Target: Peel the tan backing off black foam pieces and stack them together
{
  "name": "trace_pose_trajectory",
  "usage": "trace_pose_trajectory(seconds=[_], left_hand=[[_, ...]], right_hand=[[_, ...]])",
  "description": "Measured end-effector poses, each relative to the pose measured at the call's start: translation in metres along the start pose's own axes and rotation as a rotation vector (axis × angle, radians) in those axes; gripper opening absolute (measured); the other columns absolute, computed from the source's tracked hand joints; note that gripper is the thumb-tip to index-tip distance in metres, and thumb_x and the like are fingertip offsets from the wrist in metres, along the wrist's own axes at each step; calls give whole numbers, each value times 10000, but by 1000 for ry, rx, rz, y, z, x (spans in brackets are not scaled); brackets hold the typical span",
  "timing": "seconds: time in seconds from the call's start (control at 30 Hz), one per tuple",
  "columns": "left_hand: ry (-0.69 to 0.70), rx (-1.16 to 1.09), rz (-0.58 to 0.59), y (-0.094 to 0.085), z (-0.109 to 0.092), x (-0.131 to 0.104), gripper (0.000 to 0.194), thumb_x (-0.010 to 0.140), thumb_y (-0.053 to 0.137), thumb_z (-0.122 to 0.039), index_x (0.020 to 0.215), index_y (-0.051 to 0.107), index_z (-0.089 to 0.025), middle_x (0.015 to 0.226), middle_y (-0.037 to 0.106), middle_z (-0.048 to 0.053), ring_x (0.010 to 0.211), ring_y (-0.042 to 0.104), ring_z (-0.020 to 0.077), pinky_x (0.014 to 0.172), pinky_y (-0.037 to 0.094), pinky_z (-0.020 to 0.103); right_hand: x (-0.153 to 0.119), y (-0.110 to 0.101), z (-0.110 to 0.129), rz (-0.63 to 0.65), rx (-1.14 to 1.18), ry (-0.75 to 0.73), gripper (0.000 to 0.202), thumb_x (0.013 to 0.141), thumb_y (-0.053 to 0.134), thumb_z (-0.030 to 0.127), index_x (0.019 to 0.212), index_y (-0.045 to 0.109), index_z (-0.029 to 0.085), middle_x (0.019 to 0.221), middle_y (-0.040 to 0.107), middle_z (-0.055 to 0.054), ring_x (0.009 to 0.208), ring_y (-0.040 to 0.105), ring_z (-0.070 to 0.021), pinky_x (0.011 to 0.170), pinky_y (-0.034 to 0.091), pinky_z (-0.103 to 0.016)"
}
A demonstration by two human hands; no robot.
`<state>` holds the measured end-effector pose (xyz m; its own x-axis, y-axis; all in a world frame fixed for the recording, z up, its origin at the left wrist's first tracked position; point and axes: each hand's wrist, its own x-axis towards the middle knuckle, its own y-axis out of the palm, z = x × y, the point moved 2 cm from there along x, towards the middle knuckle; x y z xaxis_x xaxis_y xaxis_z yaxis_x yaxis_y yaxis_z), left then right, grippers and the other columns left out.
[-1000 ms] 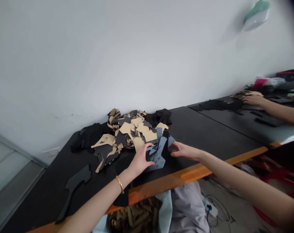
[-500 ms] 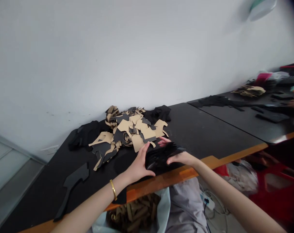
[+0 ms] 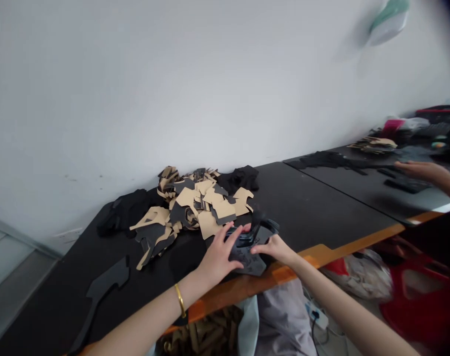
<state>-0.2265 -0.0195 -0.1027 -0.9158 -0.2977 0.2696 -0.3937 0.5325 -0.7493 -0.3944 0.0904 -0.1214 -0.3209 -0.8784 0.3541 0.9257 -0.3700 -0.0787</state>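
Left hand (image 3: 218, 254) — thumb and fingers spread, touching the left side of a grey patterned cut-out (image 3: 250, 264) at the front edge of the black worktop (image 3: 302, 198). Right hand (image 3: 277, 248) — thumb against the cut-out, fingers mostly hidden; whether it pinches cannot be told. A heap of tan-and-black pieces (image 3: 209, 223) lies just behind; a long-handled dark piece (image 3: 108, 279) lies left.

The pile (image 3: 209, 223) blocks the way beyond the left hand (image 3: 218, 254); right of the pile, the table (image 3: 302, 198) leaves room to pass.
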Motion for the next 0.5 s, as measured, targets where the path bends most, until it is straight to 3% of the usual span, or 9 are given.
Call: trace_pose_trajectory(seconds=[0.1,0.2,0.33,0.5], left_hand=[[19,160,8,5,-5,-4,1183,553,861,-90,1500,189,-318,1590,108,132,1463,151,346,1175,257,556],[23,360,21,1,-13,-5,1153,612,845,-156,1509,131,-281,1597,-3,164,1468,80,365,1164,273,563],[11,534,181,-7,-31,-2,980,642,834,-228,1462,301,-165,1594,57,160,1446,169,390,1141,339,527],[-92,610,167,-12,-38,4,1058,668,801,-415,1496,217,-107,1590,68,174,1434,112,456,1102,327,613]], right_hand=[[-10,3,5,12,-1,-21,369,645,828,330,945,663,191,1105,670,-77,1051,635,-248,968,502,-397],[-16,7,10,19,22,-40,460,597,858,311,1004,678,196,1152,651,-82,1087,620,-247,994,484,-400],[-21,13,13,-55,88,-75,818,557,878,387,1290,550,227,1266,590,-105,1200,557,-262,1051,433,-435],[-21,18,11,-195,101,-84,840,625,850,349,1362,466,229,1195,627,-111,1089,624,-255,1009,464,-440]])
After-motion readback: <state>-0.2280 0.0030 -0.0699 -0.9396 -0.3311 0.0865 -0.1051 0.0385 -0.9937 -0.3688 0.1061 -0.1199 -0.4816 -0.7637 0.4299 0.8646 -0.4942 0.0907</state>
